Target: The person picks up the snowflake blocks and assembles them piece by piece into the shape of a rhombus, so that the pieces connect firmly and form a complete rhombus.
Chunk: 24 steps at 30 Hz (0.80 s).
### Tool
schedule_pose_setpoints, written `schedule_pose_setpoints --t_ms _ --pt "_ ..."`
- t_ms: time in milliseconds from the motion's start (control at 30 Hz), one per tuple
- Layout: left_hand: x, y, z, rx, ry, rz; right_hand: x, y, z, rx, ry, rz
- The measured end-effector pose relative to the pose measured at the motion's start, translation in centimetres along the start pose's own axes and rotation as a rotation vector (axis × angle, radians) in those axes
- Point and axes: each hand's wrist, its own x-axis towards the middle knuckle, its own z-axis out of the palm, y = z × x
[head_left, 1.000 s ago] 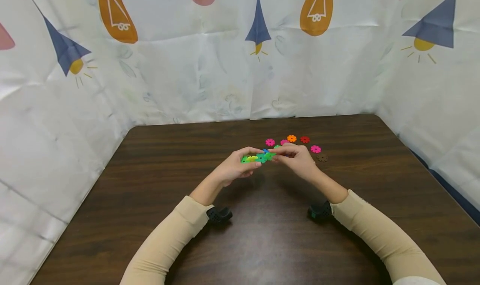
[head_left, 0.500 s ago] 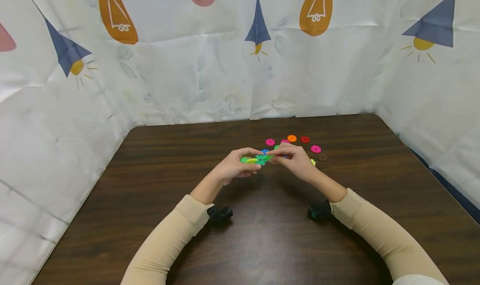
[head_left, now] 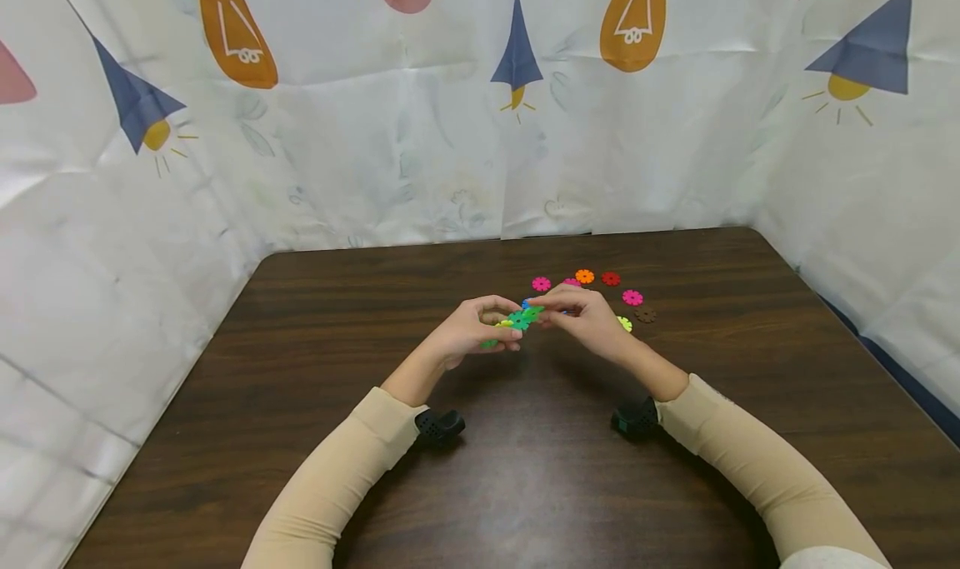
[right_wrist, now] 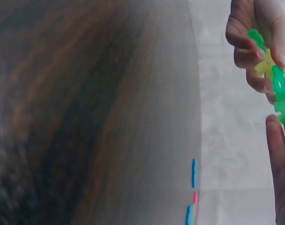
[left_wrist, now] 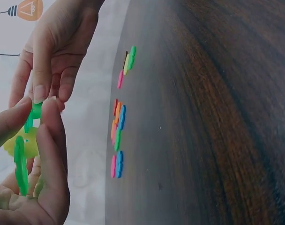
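My left hand [head_left: 467, 334] holds one end of a short chain of flower-shaped plastic linking discs [head_left: 519, 320] above the table. A yellow disc [right_wrist: 265, 67] sits in the chain between green ones. At the other end, my right hand [head_left: 591, 322] pinches a green disc [right_wrist: 283, 105] between thumb and fingertips. In the left wrist view, another green disc [left_wrist: 21, 168] lies within the left hand's grasp, near the palm. How the right-hand discs join is partly covered by fingers.
Several loose discs lie on the dark wooden table [head_left: 360, 302] beyond and beside the right hand: pink [head_left: 632, 297], orange [head_left: 584, 277], red [head_left: 611, 278], brown [head_left: 645, 314], yellow [head_left: 625, 324] and blue [left_wrist: 122, 117]. A patterned white curtain [head_left: 450, 152] stands behind the table.
The chain has tilted, its left end dropping lower. The right hand and its green disc have shifted slightly left, uncovering a yellow disc on the table.
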Motion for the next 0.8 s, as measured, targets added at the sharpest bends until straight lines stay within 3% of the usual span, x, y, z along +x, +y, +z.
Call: schedule_pose_setpoints --t_ms 233,533,800 --pt "0.0 -0.2 -0.2 -0.018 -0.034 -0.014 0.1 -0.2 -1.0 -0.1 -0.025 0.055" --pt "0.0 -0.6 -0.2 -0.041 -0.036 -0.013 0.9 0.4 -3.8 -0.315 0.037 0.206" --pt "-0.1 -0.5 -0.2 -0.077 -0.002 -0.027 1.8 1.3 -5.4 -0.528 -0.126 0.354"
